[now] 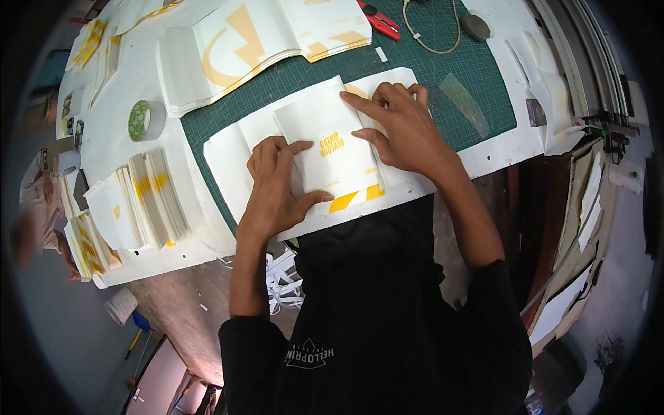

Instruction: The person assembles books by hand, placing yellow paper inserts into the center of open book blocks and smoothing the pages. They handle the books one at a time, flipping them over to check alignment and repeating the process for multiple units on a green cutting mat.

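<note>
A folded white paper sheet (315, 114) with yellow print lies in front of me, its side panels spread out to the left and right. It rests on a green cutting mat (477, 83) and reaches over the table's near edge. On the left edge of its middle panel, my left hand (273, 183) presses with thumb and index finger spread wide apart. My right hand (401, 128) is at the panel's right edge, index finger at the upper corner and thumb lower down, with a gap between them. The other fingers of both hands are bent.
Beyond the sheet lie larger printed sheets (270, 34) and a red cutter (382, 21). A looped cable (432, 50) and a clear strip (463, 104) are at right. Left are a tape roll (146, 121) and folded paper stacks (155, 190). Paper offcuts (283, 280) lie below the table.
</note>
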`<state>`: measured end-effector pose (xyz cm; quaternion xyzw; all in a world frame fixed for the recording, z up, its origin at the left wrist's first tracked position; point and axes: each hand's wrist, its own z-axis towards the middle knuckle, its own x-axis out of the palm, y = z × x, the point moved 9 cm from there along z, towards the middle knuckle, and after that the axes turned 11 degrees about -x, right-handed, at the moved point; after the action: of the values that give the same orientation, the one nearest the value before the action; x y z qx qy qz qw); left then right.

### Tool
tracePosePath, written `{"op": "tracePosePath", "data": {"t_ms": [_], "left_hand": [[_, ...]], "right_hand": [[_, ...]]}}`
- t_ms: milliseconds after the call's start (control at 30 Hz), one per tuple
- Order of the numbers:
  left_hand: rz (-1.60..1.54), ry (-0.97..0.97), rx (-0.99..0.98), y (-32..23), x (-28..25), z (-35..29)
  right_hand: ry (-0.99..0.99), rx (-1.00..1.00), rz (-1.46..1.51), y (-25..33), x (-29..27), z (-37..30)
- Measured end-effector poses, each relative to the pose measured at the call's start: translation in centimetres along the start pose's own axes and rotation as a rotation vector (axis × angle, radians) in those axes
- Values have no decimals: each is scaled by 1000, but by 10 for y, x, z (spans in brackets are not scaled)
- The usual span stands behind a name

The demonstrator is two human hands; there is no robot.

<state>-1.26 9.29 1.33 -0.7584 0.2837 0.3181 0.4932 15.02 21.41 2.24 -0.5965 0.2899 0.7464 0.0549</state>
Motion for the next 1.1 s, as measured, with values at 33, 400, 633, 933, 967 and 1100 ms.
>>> {"op": "tracePosePath", "data": {"t_ms": [33, 400, 633, 933, 967, 1100], "left_hand": [[-1, 3, -3, 0, 1, 0], [84, -33, 72, -7, -4, 1], [198, -36, 66, -4, -1, 0], [343, -80, 88, -14, -9, -2], [368, -72, 87, -19, -9, -2], [609, -34, 146, -59, -3, 11]], "right_hand": [[18, 1, -10, 0, 0, 0], [93, 48, -71, -4, -1, 7], [133, 50, -81, -5, -2, 10], [217, 95, -80, -10, -7, 15], [219, 96, -81, -11, -7, 15], [237, 95, -80, -9, -6, 17]]}}
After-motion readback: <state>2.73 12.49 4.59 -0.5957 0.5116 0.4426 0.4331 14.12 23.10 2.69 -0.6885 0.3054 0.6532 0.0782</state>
